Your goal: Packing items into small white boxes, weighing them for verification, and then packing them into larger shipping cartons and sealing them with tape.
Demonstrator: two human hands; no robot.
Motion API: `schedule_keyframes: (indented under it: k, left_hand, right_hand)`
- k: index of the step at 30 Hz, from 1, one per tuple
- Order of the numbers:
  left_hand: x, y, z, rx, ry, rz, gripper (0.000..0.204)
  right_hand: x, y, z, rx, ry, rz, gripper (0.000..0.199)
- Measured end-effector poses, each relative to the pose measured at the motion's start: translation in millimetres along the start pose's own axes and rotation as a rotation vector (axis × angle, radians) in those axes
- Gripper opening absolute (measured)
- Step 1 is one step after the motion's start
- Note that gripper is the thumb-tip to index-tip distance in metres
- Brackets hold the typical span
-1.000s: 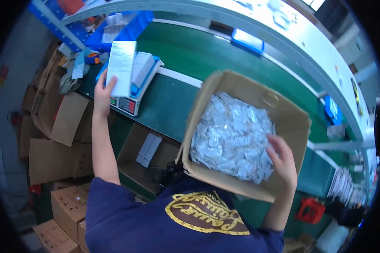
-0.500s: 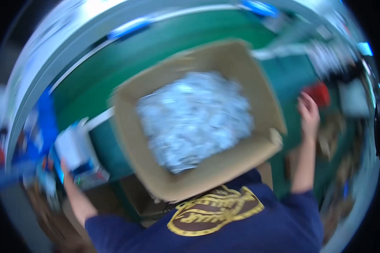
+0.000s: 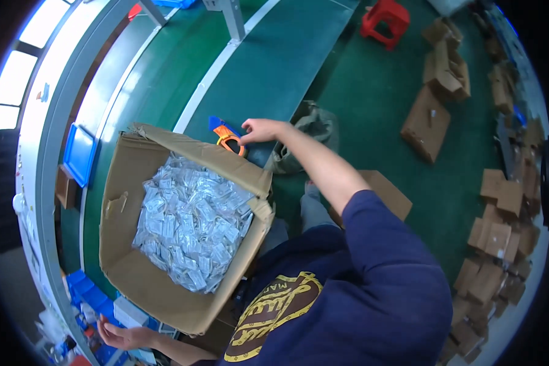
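Note:
A large open cardboard box (image 3: 134, 277) sits in front of me, filled with several small clear-silver packets (image 3: 192, 229). My right hand (image 3: 259, 130) reaches past the box's far flap to an orange and blue tape dispenser (image 3: 227, 138) on the green belt. Its fingertips touch the dispenser, but I cannot tell whether they grip it. My left hand (image 3: 123, 335) is low at the lower left, beside the box's near corner. Its palm is up, its fingers are spread, and it holds nothing.
A green conveyor belt (image 3: 268, 67) runs diagonally beyond the box, with a blue tray (image 3: 79, 155) at its left. A grey bag (image 3: 314, 125) lies by my right forearm. A red stool (image 3: 384, 18) and several flattened cartons (image 3: 500, 238) are on the green floor.
My view has swung round to the right. My right hand has left the box's side and reached out to the tape dispenser. My left hand has dropped low beside the box.

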State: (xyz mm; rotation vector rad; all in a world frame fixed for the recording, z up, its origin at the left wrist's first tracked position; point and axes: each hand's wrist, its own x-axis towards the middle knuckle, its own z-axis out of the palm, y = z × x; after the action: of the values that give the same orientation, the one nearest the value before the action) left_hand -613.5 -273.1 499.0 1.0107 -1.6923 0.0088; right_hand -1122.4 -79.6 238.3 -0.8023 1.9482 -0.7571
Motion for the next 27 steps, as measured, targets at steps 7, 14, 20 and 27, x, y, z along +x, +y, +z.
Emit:
schedule_keyframes:
  k: [7,14,20,27]
  left_hand:
    - [-70.0,238.4,64.8,-0.567,-0.355,0.147,0.023]
    - [-190.4,333.7,136.2,-0.803,-1.071,-0.099,0.047]
    - [-319.8,361.3,200.5,-0.876,-1.769,-0.355,0.063]
    - [-450.3,357.4,168.4,-0.768,-2.609,-0.026,0.053]
  right_hand:
    - [37.0,-14.3,53.2,-0.209,0.301,0.011,0.052]
    - [-118.0,39.6,-48.4,0.623,0.52,-0.258,0.066]
    - [-303.8,92.3,-37.5,0.826,0.733,-0.017,0.084]
    - [-394.8,162.0,113.5,0.92,1.41,0.559,0.063]
